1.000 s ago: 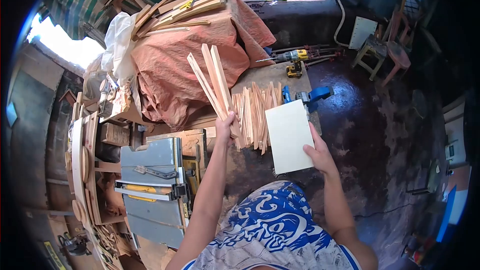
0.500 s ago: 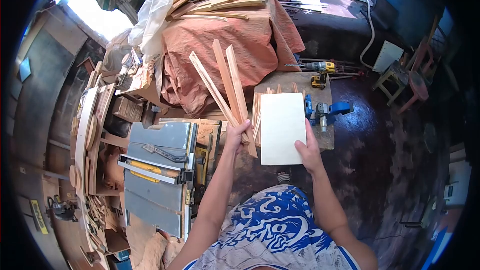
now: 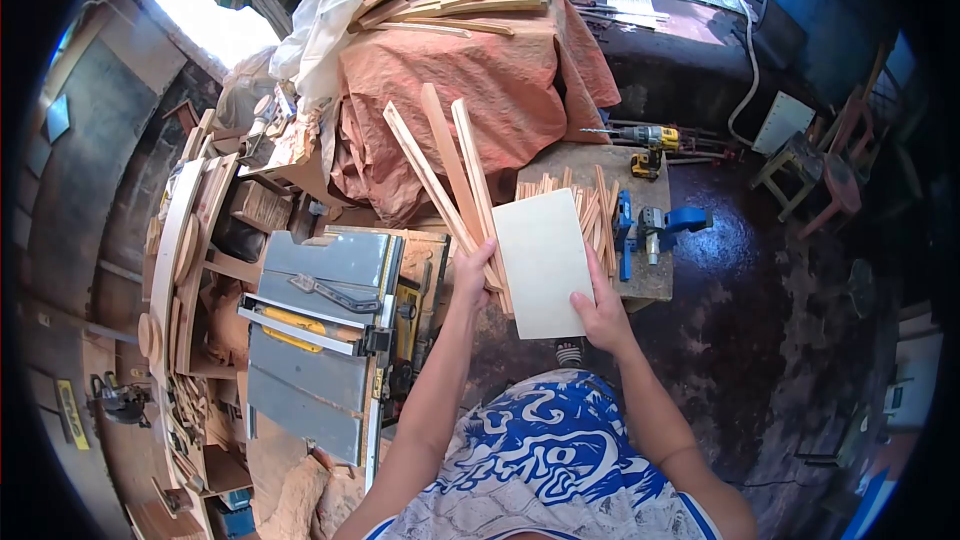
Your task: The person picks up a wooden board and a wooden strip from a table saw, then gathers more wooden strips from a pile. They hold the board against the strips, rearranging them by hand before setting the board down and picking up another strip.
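Note:
My left hand (image 3: pixel 475 273) is closed round the lower ends of several thin wooden strips (image 3: pixel 452 155), which fan upward and away from me. In my right hand (image 3: pixel 600 310) is a pale rectangular board (image 3: pixel 540 265), gripped at its right edge with the thumb lying on its face. The board's left edge overlaps the strips beside my left fingers in this view. Beyond the board, a bundle of short wooden sticks (image 3: pixel 603 210) lies on a worktable (image 3: pixel 650 285), partly hidden by the board.
Blue clamps (image 3: pixel 625 230) and a yellow cordless drill (image 3: pixel 650 145) rest on the worktable. To the left stands a table saw (image 3: pixel 310 340). Planks (image 3: pixel 480 5) lie on a cloth-covered pile (image 3: pixel 440 70) at the back. Stools (image 3: pixel 785 175) stand at right.
The board has moved left towards the strips and tilted, uncovering more of the sticks on the worktable. My right hand moved left with it; the left hand keeps its hold.

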Tool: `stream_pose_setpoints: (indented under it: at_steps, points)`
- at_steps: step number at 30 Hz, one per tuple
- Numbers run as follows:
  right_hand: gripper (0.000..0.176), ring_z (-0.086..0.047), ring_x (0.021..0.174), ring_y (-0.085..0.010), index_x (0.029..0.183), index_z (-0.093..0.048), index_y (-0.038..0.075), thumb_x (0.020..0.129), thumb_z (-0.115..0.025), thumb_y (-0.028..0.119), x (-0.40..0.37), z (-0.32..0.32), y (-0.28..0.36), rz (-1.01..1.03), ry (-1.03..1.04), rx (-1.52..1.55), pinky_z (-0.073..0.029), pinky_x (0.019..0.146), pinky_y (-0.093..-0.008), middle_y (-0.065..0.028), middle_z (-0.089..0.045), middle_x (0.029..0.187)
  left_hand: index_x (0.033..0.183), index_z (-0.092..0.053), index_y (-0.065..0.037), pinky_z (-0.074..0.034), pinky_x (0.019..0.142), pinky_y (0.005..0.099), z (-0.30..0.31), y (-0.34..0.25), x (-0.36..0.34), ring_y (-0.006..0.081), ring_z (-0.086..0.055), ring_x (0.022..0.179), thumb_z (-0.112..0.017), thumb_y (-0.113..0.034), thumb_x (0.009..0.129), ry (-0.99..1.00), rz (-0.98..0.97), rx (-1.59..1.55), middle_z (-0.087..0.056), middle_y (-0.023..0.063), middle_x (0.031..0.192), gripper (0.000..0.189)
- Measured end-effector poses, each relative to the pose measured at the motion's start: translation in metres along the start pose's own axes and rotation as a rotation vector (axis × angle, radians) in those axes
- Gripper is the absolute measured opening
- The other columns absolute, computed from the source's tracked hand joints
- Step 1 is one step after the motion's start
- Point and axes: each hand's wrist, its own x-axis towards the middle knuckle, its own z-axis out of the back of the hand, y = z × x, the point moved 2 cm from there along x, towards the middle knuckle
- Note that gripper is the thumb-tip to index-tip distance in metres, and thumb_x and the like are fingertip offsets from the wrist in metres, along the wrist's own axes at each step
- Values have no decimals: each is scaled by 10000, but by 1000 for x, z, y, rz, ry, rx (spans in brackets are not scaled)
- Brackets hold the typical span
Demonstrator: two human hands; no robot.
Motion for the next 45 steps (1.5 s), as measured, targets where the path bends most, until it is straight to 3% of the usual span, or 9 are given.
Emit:
stream_pose_setpoints:
  at_steps: [5, 7, 10, 13, 17, 28, 35, 37, 45]
  points:
    - [762, -378, 1494, -308, 1631, -187, -7, 943, -513, 30, -9, -3, -1, -8, -7, -33, -274, 1214, -364, -245, -379, 1607, 1270, -544, 46, -641, 773, 383, 3, 4, -6, 249, -732, 910, -658, -95, 959, -24, -48, 60, -690, 156, 1086, 360]
    - [763, -533, 1372, -385, 1640, -201, 66, 948, -523, 53, -11, -3, 1, -8, -57, -177, -410, 1121, -385, -294, -512, 1486, 1262, -553, 38, -637, 783, 382, 2, 1, -9, 239, -726, 906, -668, -82, 949, -26, -7, 22, -690, 149, 1080, 354]
    - [760, -594, 1285, -426, 1639, -220, 92, 947, -532, 57, -15, -5, 9, 75, -121, -234, -462, 1065, -418, -315, -567, 1406, 1243, -571, 27, -630, 783, 372, -3, -3, -16, 230, -720, 905, -671, -70, 944, -62, -18, 58, -693, 144, 1077, 330]
    - [752, -529, 1386, -365, 1634, -211, 45, 953, -530, 56, -16, -8, 31, -69, -44, -122, -405, 1134, -381, -278, -505, 1505, 1253, -558, 22, -623, 797, 366, 0, 3, -14, 229, -715, 912, -668, -64, 944, -41, -59, 77, -689, 137, 1082, 339]
    - [746, -560, 1353, -371, 1634, -216, 49, 957, -527, 65, -17, -9, 30, -103, -52, -122, -431, 1109, -384, -283, -533, 1474, 1275, -541, 17, -617, 815, 365, -6, -2, -19, 228, -711, 921, -658, -60, 951, -10, -87, 46, -686, 133, 1088, 353]
    - [730, -529, 1378, -373, 1621, -220, 3, 948, -503, 39, 55, -2, 25, 238, -258, -166, -397, 1135, -396, -291, -519, 1477, 1341, -516, 26, -606, 864, 375, 6, 3, -28, 230, -686, 1058, -660, -84, 944, 100, -1, 62, -675, 140, 1150, 437]
    - [735, -513, 1396, -352, 1622, -220, 7, 946, -508, 44, 121, 22, 45, 211, -267, -90, -382, 1150, -391, -282, -501, 1500, 1355, -520, 12, -581, 910, 382, 7, 6, -37, 239, -684, 1070, -680, -106, 922, 143, 31, 77, -683, 155, 1173, 476]
    - [747, -421, 1466, -313, 1620, -222, -11, 941, -532, 19, 129, 25, 46, 198, -226, -80, -312, 1200, -381, -239, -423, 1578, 1357, -526, 7, -580, 913, 386, 5, 2, -40, 244, -680, 1082, -692, -110, 913, 160, 32, 98, -685, 161, 1173, 488]
    - [746, -510, 1397, -344, 1615, -241, 3, 930, -535, 32, 133, 15, 50, 149, -165, -129, -373, 1157, -373, -279, -498, 1507, 1344, -520, 26, -599, 860, 386, 3, -2, -33, 257, -697, 1033, -702, -117, 924, 142, -7, 135, -680, 151, 1149, 480]
